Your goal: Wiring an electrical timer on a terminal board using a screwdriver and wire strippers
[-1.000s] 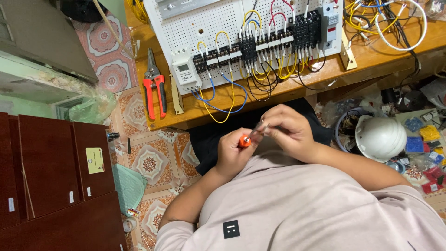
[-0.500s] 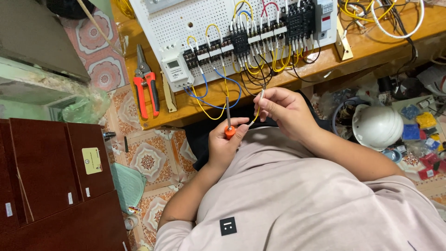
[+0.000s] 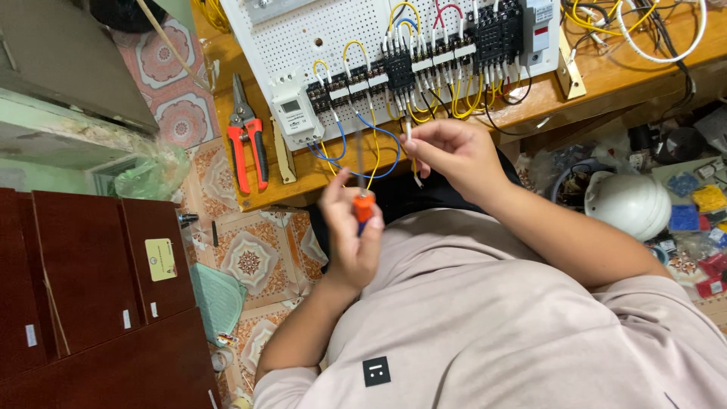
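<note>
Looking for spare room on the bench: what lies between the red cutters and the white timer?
Head view: a pale bracket on bare wood between cutters and timer.

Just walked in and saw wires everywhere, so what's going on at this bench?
A person is working at a white perforated wiring board lying on a wooden bench. Their left hand grips an orange-handled screwdriver, shaft pointing toward the board. Their right hand pinches the end of a thin white-tipped wire just short of the rows of terminal blocks. Red-handled pliers lie unused on the bench, and a white hard hat sits on the floor.
</note>
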